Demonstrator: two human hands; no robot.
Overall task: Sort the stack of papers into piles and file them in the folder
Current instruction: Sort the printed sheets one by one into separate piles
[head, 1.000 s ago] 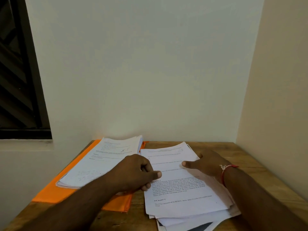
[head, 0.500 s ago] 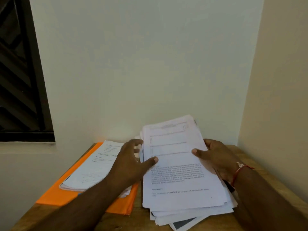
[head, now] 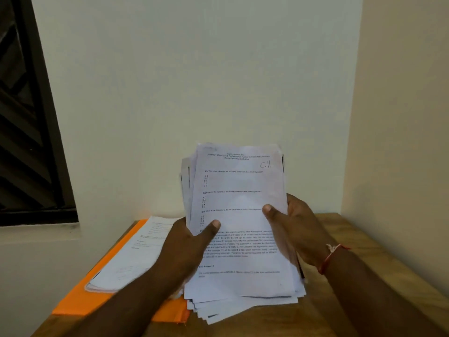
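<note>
papers [head: 239, 190]: white, black print | folder [head: 80, 301]: orange | table [head: 340, 300]: brown wood | wrist thread [head: 330, 257]: seemingly red

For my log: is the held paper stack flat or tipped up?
Tipped up: left hand and right hand grip the paper stack, its top edge raised off the table.

Printed paper stack [head: 239, 215] tilted upright over table edge, second pile [head: 136, 254] flat on orange folder [head: 80, 300]

back wall [head: 194, 81]: plain white, seen across centre and top | side wall [head: 401, 105]: cream, joined at a corner, right | window [head: 21, 117]: dark, slatted, black-framed, upper left | sill [head: 38, 233]: white, beneath it | wooden table [head: 352, 263]: set into the corner, lower frame | light: soft, evenly spread
</note>
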